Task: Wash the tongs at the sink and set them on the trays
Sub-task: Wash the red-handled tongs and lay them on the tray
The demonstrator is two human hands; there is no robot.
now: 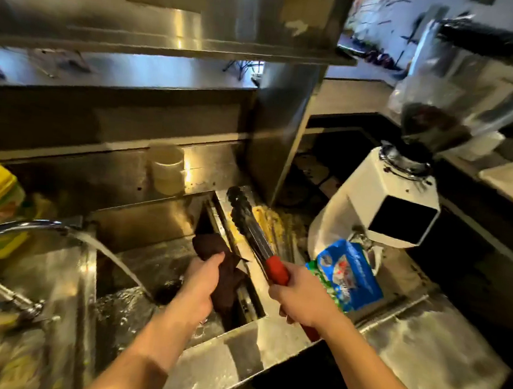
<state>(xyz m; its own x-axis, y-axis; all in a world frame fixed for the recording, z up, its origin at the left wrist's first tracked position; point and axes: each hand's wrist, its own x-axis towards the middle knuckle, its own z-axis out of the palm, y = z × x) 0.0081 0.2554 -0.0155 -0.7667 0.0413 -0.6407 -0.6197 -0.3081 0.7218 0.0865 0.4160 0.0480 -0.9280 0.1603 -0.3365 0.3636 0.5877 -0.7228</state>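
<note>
From the head view, I have the tongs (253,231) in my right hand (305,294), fingers wrapped tight around the red handle, the dark tips pointing away over the right rim of the sink (236,344), not under the water. My left hand (202,282) is closed on a dark cloth (226,272), held over the basin just beside the tongs. The faucet (26,227) is running, its stream falling into the basin to the left of both hands. To do this well, I judge I should swing the tips left into the stream and draw the cloth along the arms from handle to tip, keeping the handle grip firm since wet metal may slip. Both forearms reach forward, the right wrist angled left. I see no trays from here.
</note>
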